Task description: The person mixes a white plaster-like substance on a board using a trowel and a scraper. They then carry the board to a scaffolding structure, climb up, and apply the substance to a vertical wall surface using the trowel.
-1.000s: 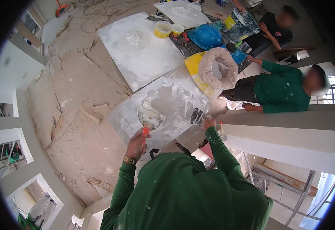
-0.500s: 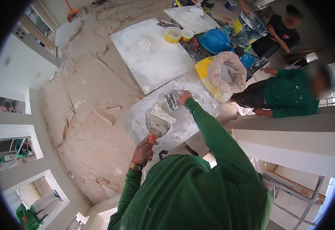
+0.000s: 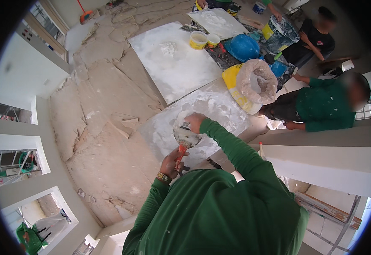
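Observation:
My left hand [image 3: 171, 162] is wrapped round the red handle of a wide putty knife [image 3: 188, 140], whose blade points away from me and carries white paste. Over that blade my right hand [image 3: 196, 121] is closed on a flat metal scraper [image 3: 185, 126], mostly hidden by the fingers and paste. The two blades overlap in view; whether they touch I cannot tell. Beneath both hands lies a paste-smeared grey board [image 3: 230, 106]. At its far right edge stands an open yellow-and-white sack [image 3: 240, 89] with its top rolled down.
Beyond is a large white-dusted board [image 3: 172, 63] with two small tubs [image 3: 198, 39] at its edge. A blue hard hat [image 3: 241, 47] and a big bucket [image 3: 279, 34] sit farther right. Co-workers are at the right and far side. Wrinkled covering [image 3: 105, 106] spreads over the floor at left.
My right hand has come nearer, bringing the scraper from the board onto or over the putty knife's blade. My left hand has shifted slightly right and away with the putty knife.

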`<state>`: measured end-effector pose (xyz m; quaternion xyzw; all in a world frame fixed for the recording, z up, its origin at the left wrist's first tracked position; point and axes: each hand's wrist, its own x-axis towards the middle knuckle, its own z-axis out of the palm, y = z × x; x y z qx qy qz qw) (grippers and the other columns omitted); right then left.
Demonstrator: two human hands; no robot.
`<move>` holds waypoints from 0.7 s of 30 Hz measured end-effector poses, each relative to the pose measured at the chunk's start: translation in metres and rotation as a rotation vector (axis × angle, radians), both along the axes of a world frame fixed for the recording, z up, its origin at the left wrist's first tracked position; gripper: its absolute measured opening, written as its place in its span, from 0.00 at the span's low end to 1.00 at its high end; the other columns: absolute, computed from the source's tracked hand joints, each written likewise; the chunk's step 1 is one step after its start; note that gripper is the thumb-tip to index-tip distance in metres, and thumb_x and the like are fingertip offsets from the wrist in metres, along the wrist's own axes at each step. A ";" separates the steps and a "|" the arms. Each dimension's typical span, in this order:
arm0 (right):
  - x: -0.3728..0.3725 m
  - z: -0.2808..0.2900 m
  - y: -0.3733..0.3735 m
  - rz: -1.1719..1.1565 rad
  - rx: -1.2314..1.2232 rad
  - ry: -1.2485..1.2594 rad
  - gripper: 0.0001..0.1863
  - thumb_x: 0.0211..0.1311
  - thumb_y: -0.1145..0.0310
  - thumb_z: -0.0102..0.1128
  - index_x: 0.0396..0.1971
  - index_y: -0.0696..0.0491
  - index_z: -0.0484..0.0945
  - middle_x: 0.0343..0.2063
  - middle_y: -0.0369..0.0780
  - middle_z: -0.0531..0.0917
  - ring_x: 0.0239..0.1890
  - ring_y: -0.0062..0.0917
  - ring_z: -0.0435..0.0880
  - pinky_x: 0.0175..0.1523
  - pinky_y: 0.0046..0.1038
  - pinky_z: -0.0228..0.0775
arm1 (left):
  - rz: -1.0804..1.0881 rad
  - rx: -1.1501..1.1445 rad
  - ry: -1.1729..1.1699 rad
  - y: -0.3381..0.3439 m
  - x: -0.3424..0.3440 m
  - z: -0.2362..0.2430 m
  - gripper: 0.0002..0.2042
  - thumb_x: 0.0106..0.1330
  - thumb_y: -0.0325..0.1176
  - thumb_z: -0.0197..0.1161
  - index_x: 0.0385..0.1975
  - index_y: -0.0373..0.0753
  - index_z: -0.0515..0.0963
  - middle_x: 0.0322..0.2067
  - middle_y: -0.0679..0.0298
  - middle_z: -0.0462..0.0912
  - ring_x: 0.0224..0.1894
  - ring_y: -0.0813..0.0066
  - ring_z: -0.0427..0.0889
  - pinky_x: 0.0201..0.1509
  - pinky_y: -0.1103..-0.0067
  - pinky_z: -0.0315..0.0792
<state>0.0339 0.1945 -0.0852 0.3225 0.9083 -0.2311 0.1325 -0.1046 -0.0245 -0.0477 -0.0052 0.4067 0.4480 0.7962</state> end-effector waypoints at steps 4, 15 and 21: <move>0.027 0.051 -0.047 -0.145 0.086 0.029 0.13 0.57 0.70 0.53 0.41 0.53 0.79 0.36 0.46 0.85 0.43 0.44 0.83 0.50 0.45 0.74 | -0.069 0.013 0.002 0.013 0.007 0.001 0.23 0.69 0.32 0.50 0.65 0.39 0.65 0.42 0.62 0.79 0.15 0.83 0.64 0.15 0.86 0.59; 0.218 -0.071 -0.084 -1.039 -0.086 0.373 0.13 0.57 0.70 0.65 0.41 0.57 0.81 0.25 0.40 0.85 0.25 0.29 0.83 0.32 0.33 0.76 | -0.024 0.028 0.140 0.020 -0.029 0.020 0.24 0.68 0.33 0.53 0.65 0.39 0.66 0.42 0.60 0.82 0.14 0.83 0.66 0.15 0.86 0.59; 0.116 -0.159 -0.132 -1.370 -0.577 0.647 0.13 0.59 0.71 0.65 0.44 0.57 0.81 0.28 0.39 0.84 0.25 0.24 0.81 0.30 0.29 0.74 | -0.022 0.052 0.258 0.020 -0.048 0.049 0.23 0.69 0.32 0.52 0.64 0.38 0.68 0.41 0.60 0.82 0.13 0.83 0.67 0.15 0.84 0.60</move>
